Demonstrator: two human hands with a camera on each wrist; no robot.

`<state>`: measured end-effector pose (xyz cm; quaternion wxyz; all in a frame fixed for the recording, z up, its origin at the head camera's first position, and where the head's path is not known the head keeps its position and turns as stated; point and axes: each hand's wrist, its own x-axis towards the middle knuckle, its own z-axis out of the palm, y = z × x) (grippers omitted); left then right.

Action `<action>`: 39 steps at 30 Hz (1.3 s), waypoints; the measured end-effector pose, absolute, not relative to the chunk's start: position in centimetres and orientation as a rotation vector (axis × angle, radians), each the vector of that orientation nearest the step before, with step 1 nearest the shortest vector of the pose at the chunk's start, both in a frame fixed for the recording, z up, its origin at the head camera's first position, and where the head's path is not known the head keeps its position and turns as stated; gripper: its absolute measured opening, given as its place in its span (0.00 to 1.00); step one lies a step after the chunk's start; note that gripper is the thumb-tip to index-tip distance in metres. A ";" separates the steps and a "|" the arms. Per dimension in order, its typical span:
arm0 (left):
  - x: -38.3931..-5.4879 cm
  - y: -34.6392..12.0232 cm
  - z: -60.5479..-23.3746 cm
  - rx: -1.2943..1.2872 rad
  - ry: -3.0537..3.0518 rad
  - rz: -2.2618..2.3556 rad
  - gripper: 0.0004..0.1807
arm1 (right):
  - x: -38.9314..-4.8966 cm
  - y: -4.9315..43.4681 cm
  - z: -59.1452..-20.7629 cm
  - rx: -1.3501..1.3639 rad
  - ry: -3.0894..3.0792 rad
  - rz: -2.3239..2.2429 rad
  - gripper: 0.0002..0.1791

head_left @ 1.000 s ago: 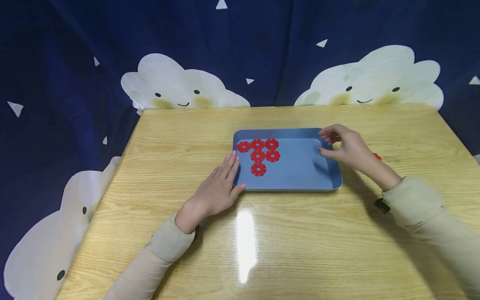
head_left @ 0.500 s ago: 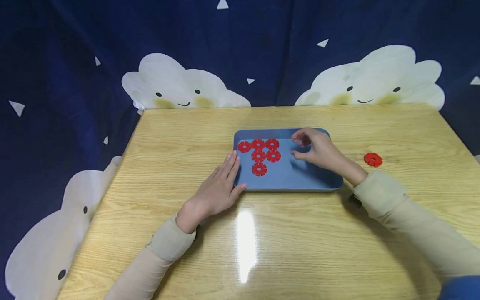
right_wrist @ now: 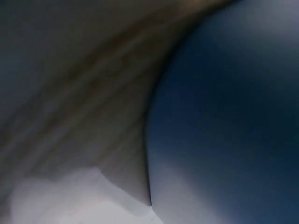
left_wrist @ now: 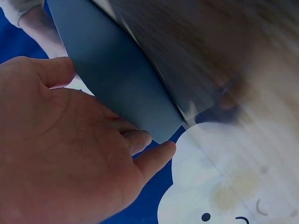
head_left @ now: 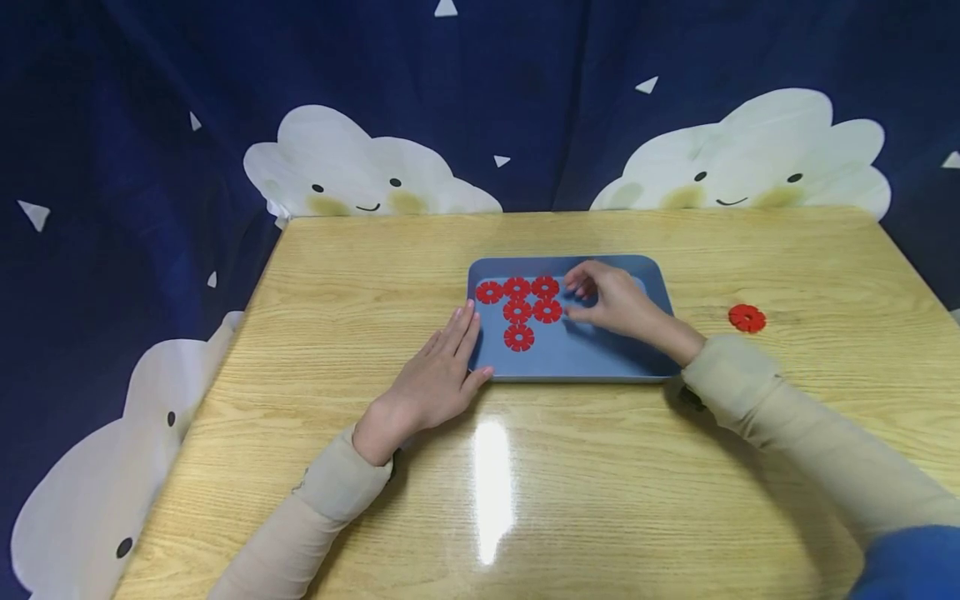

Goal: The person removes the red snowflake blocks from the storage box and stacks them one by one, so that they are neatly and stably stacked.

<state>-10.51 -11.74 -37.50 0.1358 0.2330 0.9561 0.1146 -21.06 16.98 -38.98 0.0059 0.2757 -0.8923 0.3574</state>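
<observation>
My left hand point(head_left: 429, 385) rests with straight fingers against the left side of a shallow blue tray point(head_left: 585, 362). In the left wrist view, the fingers of that hand point(left_wrist: 79, 144) lie along the tray's outer wall point(left_wrist: 117, 84). Several red notched plastic discs point(head_left: 517, 312), like flower-shaped linking pieces, lie flat in the tray's left half. Over the tray's middle, my right hand point(head_left: 617, 302) has its thumb and forefinger apart, close to the right-hand discs; I see nothing between them. The right wrist view is dark and shows only the tray's wall point(right_wrist: 210, 116).
Another red disc point(head_left: 747, 317) lies on the wooden table point(head_left: 600, 492), right of the tray. A dark blue curtain point(head_left: 555, 92) with white clouds hangs behind the table. A patch of blue cloth point(head_left: 911, 562) shows at the lower right.
My right hand has moved left from the tray's right end to just beside the discs. The disc on the table, mostly hidden before, is now in full view. My left hand stays put.
</observation>
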 end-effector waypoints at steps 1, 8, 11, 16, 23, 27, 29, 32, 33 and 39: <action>-10.5 -11.7 -37.5 0.675 2.767 0.331 0.41 | -21.1 16.9 -39.1 0.863 -2.809 1.118 0.22; -10.6 -11.7 -37.4 0.675 2.763 0.323 0.41 | -21.0 16.0 -39.4 0.891 -2.864 1.093 0.23; -10.5 -11.7 -37.4 0.675 2.766 0.324 0.41 | -21.1 15.7 -39.5 0.899 -2.869 1.088 0.23; -10.5 -11.7 -37.4 0.679 2.766 0.316 0.41 | -21.2 15.5 -39.7 0.902 -2.865 1.074 0.23; -10.5 -11.7 -37.4 0.676 2.762 0.331 0.41 | -21.2 15.3 -39.8 0.928 -2.872 1.059 0.23; -10.5 -11.7 -37.3 0.669 2.760 0.327 0.41 | -21.3 15.3 -39.9 0.938 -2.872 1.056 0.22; -10.5 -11.7 -37.4 0.669 2.761 0.326 0.41 | -21.3 15.2 -39.9 0.943 -2.866 1.042 0.22; -10.5 -11.7 -37.4 0.667 2.762 0.320 0.41 | -21.3 15.1 -39.9 0.952 -2.856 1.029 0.22; -10.5 -11.7 -37.4 0.665 2.761 0.319 0.41 | -21.3 15.1 -39.9 0.955 -2.853 1.025 0.22; -10.5 -11.7 -37.4 0.664 2.762 0.317 0.41 | -21.2 15.0 -39.9 0.961 -2.856 1.021 0.22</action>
